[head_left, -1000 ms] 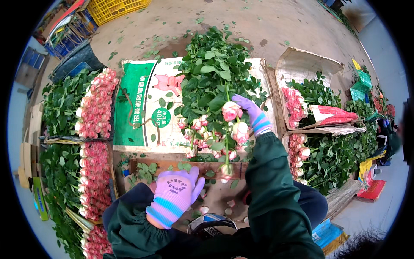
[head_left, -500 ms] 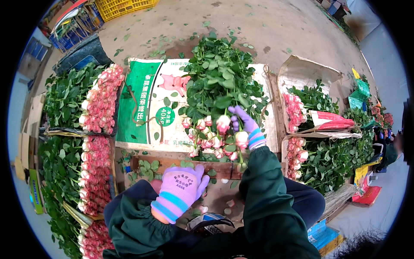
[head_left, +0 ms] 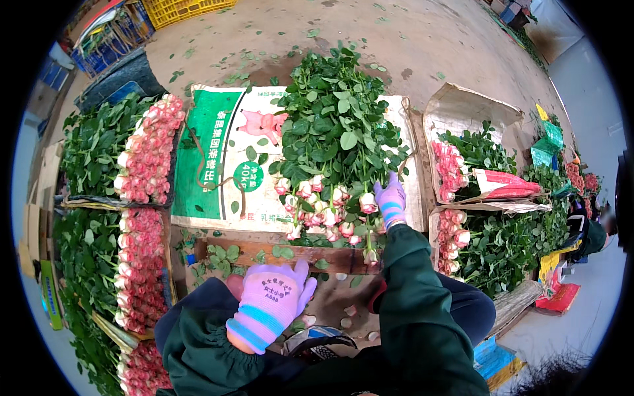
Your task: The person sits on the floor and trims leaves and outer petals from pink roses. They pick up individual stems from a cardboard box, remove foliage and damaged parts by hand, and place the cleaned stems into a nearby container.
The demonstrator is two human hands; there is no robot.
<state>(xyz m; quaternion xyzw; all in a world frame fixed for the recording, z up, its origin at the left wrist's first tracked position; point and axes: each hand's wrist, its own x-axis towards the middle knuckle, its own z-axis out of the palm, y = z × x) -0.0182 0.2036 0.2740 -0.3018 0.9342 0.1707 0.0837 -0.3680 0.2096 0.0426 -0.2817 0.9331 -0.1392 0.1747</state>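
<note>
Green-leaved roses (head_left: 330, 198) with white-and-pink heads lie in a pile, heads towards me, on a printed white-and-green sack (head_left: 208, 158). My right hand (head_left: 391, 200), in a purple glove with blue stripes, is at the pile's right edge beside a rose head. Its thumb and forefinger are apart, and nothing shows between them. My left hand (head_left: 272, 296), gloved alike, is back up over my lap, nearer to me than the wooden edge (head_left: 297, 256). Its fingers are bent under, and what they hold, if anything, is hidden. A rounded pinkish shape shows beside it.
Packed rose bunches (head_left: 142, 264) stand in rows at my left. More roses (head_left: 452, 241) lie in sack-lined holders at my right. Cut leaves and petals litter the floor. A yellow crate (head_left: 188, 12) is at the far left; another person (head_left: 594, 234) is at the far right.
My right hand has moved right and slightly down, off the rose heads to the pile's edge. A raised rose head now lies lower among the others. The left hand has barely shifted.
</note>
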